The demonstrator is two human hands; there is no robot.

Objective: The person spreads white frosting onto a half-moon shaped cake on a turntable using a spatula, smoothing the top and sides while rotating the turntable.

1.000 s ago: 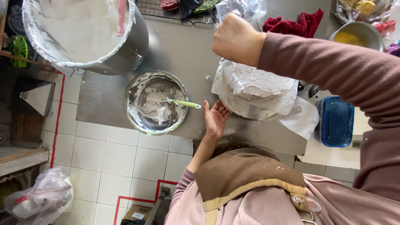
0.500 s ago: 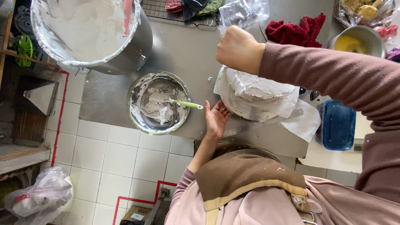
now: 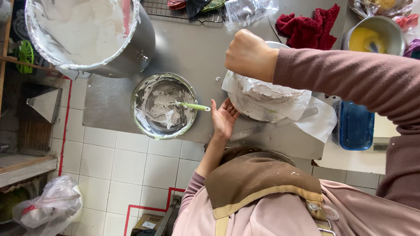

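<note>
My right hand (image 3: pixel 250 53) is closed in a fist above the far edge of a white-frosted cake (image 3: pixel 267 89). My maroon sleeve reaches in from the right. Whatever the fist grips is hidden. The cake sits on white paper (image 3: pixel 321 124) on a steel table (image 3: pixel 192 48). A co-worker in pink with a brown headscarf (image 3: pixel 258 175) stands across the table, with an open hand (image 3: pixel 224 119) at the cake's near-left edge. My left hand is out of view.
A steel bowl (image 3: pixel 146 124) smeared with frosting holds a green-handled spatula (image 3: pixel 194 106) left of the cake. A large frosting-coated pot (image 3: pixel 131 52) stands at the top left. A red cloth (image 3: pixel 308 26), a bowl of yellow mix (image 3: pixel 372 37) and a blue container (image 3: pixel 355 126) lie to the right.
My fist has moved slightly closer to the cake's edge. The co-worker's hand stays at the cake's side. The bowl and pot have not moved.
</note>
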